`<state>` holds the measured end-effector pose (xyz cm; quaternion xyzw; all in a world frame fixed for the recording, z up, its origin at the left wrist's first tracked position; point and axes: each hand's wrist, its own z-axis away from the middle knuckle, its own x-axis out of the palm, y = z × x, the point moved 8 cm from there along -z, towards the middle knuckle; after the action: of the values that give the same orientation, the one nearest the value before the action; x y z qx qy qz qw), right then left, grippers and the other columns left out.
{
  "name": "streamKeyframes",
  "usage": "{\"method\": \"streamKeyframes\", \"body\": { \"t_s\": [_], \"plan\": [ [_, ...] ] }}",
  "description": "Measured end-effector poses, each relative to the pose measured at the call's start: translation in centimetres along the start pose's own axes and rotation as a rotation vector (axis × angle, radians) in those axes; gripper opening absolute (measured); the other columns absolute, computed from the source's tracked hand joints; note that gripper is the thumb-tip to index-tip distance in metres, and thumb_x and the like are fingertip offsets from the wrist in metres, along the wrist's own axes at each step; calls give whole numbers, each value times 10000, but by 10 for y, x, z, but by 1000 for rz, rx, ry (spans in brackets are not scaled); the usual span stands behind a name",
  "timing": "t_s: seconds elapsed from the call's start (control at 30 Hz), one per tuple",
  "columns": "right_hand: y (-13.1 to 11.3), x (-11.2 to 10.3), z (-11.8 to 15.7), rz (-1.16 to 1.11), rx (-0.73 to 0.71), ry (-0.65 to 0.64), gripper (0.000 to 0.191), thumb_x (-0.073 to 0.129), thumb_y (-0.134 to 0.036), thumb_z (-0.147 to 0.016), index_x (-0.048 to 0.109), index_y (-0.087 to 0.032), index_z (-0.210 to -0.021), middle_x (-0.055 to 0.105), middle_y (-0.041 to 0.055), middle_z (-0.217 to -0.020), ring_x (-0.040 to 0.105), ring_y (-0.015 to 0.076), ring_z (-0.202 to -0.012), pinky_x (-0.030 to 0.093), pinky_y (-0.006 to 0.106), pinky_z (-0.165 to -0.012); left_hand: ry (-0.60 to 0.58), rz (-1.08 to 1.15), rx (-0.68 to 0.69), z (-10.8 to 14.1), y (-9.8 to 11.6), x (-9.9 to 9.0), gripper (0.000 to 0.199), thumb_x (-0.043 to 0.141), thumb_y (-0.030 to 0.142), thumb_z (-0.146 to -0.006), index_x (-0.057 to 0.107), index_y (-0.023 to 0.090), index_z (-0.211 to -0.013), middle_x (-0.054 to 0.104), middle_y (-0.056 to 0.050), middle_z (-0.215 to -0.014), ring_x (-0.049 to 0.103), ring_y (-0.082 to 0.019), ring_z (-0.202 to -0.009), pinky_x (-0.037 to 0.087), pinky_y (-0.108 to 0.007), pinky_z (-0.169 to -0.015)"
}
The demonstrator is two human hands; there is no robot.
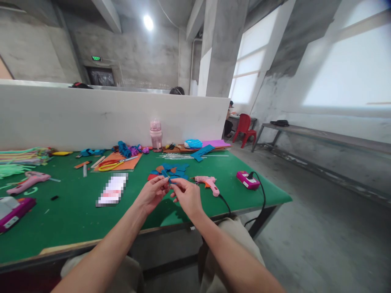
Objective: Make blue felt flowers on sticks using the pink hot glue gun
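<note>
Between my two hands, above the front part of the green table point(122, 228), is a small blue felt piece point(165, 173). My left hand point(152, 193) pinches it from the left with thumb and forefinger. The fingertips of my right hand point(187, 197) close on its right side, close to the left fingertips. Just behind the hands lies a loose pile of blue felt pieces point(180, 167), with some brown and red ones among them. A pink glue gun point(207, 182) rests right of my right hand, its nozzle pointing left.
A magenta power strip point(247, 180) sits near the right edge, its black cable hanging down. Scissors point(113, 163) lie on orange sheets at the left. A second pink glue gun point(29, 182) is farther left. A pink bottle point(156, 134) stands against the white partition point(122, 118).
</note>
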<state>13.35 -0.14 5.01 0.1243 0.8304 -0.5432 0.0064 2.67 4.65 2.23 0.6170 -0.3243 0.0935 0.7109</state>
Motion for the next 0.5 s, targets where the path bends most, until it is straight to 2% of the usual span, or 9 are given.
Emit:
{"method": "streamKeyframes", "body": {
  "t_s": [0.1, 0.17, 0.23, 0.37, 0.5],
  "plan": [
    [-12, -2, 3, 194, -160, 36, 222, 468, -284, -811, 624, -213, -952, 669, 16, -793, 619, 129, -589, 508, 217, -539, -9, 21, -8, -1, -2, 0, 144, 697, 138, -624, 556, 130, -657, 552, 25, -557, 536, -60, -535, 440, -165, -540],
    [-20, -2, 7, 356, -286, 57, 233, 438, -258, -836, 618, -217, -978, 671, 24, -896, 631, 141, -727, 495, 233, -689, -12, 31, -17, -1, -3, 0, 150, 693, 137, -630, 544, 131, -648, 544, 30, -548, 525, -53, -522, 436, -161, -537],
    [-25, 1, 9, 527, -383, 65, 257, 405, -243, -859, 607, -212, -1014, 664, 37, -958, 619, 148, -834, 460, 232, -766, -15, 36, -26, -2, -4, 0, 158, 691, 141, -635, 533, 132, -641, 540, 31, -549, 521, -50, -520, 431, -159, -533],
    [-27, 7, 12, 804, -466, 50, 294, 358, -234, -885, 575, -192, -1079, 673, 56, -910, 622, 142, -796, 441, 208, -699, -14, 48, -39, -2, -5, 0, 170, 695, 139, -630, 525, 137, -635, 540, 33, -558, 521, -51, -529, 427, -160, -527],
    [-28, 11, 15, 943, -498, 38, 293, 366, -204, -881, 556, -204, -1104, 672, 48, -851, 617, 133, -727, 415, 206, -612, 24, 65, -67, -1, -7, -3, 176, 705, 137, -614, 532, 143, -644, 553, 37, -578, 526, -53, -534, 440, -170, -537]
  ]
}}
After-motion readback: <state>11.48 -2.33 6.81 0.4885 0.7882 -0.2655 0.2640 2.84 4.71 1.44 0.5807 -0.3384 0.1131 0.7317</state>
